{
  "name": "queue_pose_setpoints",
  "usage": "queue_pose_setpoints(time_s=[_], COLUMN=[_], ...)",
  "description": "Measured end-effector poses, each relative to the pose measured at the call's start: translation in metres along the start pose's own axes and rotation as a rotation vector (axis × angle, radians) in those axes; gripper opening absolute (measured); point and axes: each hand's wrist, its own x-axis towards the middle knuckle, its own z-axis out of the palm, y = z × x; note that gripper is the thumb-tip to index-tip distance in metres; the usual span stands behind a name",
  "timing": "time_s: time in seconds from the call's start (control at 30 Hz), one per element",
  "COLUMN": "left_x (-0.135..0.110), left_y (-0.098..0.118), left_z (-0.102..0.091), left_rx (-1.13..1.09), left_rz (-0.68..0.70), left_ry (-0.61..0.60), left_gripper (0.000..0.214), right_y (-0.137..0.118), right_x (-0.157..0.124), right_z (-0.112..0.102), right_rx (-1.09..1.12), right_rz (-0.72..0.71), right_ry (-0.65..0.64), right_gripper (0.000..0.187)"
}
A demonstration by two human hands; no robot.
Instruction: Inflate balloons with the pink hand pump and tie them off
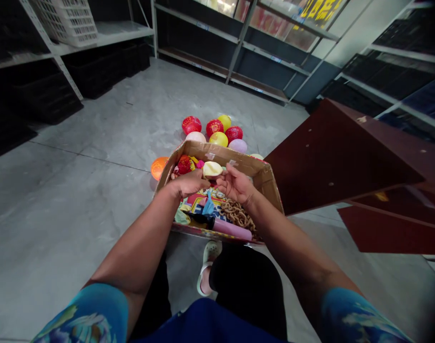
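Note:
A small, partly filled pale yellow balloon is between my hands, above an open cardboard box. My left hand is closed at the balloon's near left side, its fingertips partly hidden. On the right, my right hand has its palm turned up, thumb and loosely curled fingers apart, close to the balloon. Inside the box lie a pink hand pump with a black nozzle, a heap of brown chain-like links, a limp blue balloon and a red balloon.
Several blown-up balloons lie on the floor beyond the box, including a red balloon and a lilac balloon. An orange balloon rests to its left. Dark red-brown boards stand close on the right. Metal shelves line the back.

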Motion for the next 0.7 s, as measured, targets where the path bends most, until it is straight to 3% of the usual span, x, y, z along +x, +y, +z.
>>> queue_pose_setpoints(time_s=[0.07, 0.13, 0.27, 0.33, 0.5, 0.6, 0.7], left_x=[0.004, 0.007, 0.008, 0.007, 0.007, 0.007, 0.006], left_y=[0.000, 0.003, 0.012, 0.015, 0.020, 0.021, 0.022], left_z=[-0.003, -0.007, -0.015, -0.018, -0.020, -0.022, -0.025], left_rx=[-0.139, -0.315, -0.578, -0.657, -0.786, -0.846, -0.865], left_rz=[-0.036, -0.073, -0.029, -0.005, 0.045, 0.110, 0.176], left_ry=[0.104, 0.193, 0.303, 0.321, 0.301, 0.306, 0.282], left_gripper=[0.028, 0.020, 0.018, 0.018, 0.010, 0.010, 0.012], right_y=[0.004, 0.012, 0.044, 0.061, 0.082, 0.068, 0.042], right_x=[-0.004, -0.013, -0.031, -0.037, -0.042, -0.051, -0.072], right_z=[-0.002, -0.009, -0.031, -0.036, -0.031, -0.035, -0.044], right_rx=[-0.053, -0.337, -1.352, -1.583, -1.644, -1.589, -1.433], right_rz=[-0.085, -0.096, 0.188, 0.292, 0.317, 0.247, 0.110], right_ry=[0.051, 0.060, -0.169, -0.240, -0.264, -0.265, -0.179], right_gripper=[0.036, 0.031, 0.021, 0.020, 0.039, 0.043, 0.050])
